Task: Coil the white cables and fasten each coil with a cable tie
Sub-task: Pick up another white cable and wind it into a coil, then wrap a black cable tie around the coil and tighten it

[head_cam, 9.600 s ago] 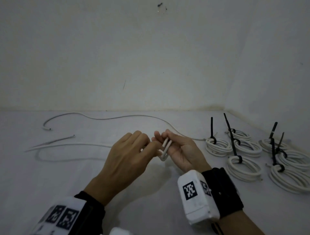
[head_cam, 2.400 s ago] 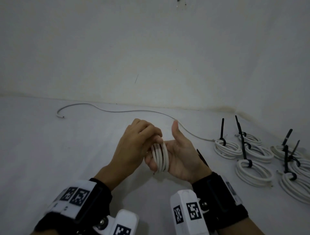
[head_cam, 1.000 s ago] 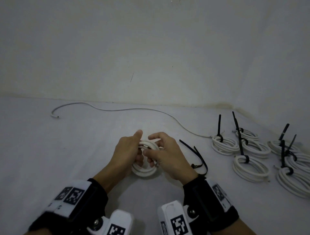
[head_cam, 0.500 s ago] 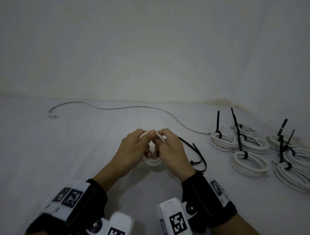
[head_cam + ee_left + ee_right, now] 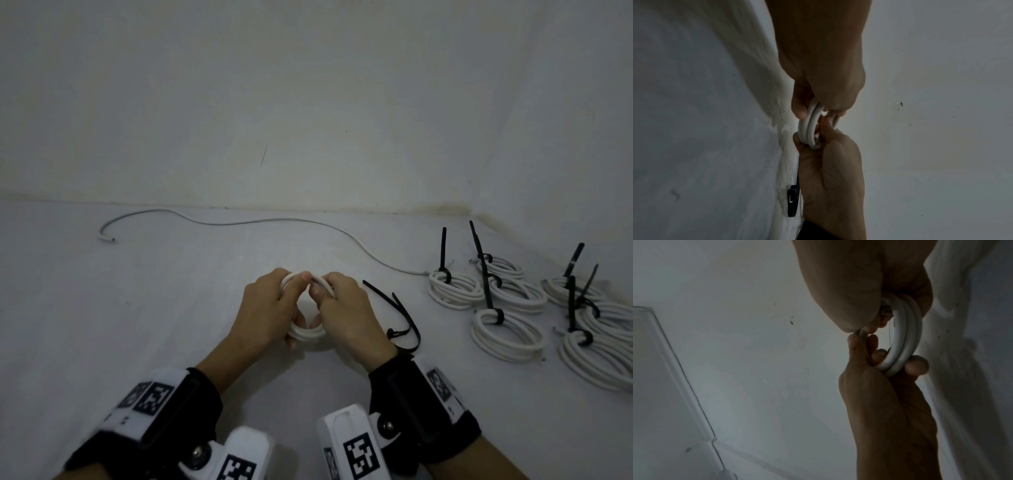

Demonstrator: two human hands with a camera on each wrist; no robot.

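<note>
A small white cable coil [image 5: 307, 335] stands on edge just above the white surface at the centre. My left hand [image 5: 294, 298] grips its left side and my right hand [image 5: 325, 305] grips its right side, with the fingertips of both pinching the top strand. In the left wrist view my left hand [image 5: 812, 105] curls round the coil [image 5: 807, 126], with the right hand [image 5: 830, 162] opposite. The right wrist view has the coil [image 5: 906, 337] between the right hand [image 5: 869, 308] and the left hand [image 5: 890, 366]. Loose black cable ties [image 5: 402, 317] lie just right of my right hand.
A long loose white cable [image 5: 239, 222] runs along the back of the surface near the wall. Several tied coils [image 5: 452, 289] with upright black tie tails sit at the right. A wall corner closes the back right.
The long cable has been wound into a small coil. In the last second both hands turned the coil from lying flat to standing on edge; since half a second ago they have hardly moved.
</note>
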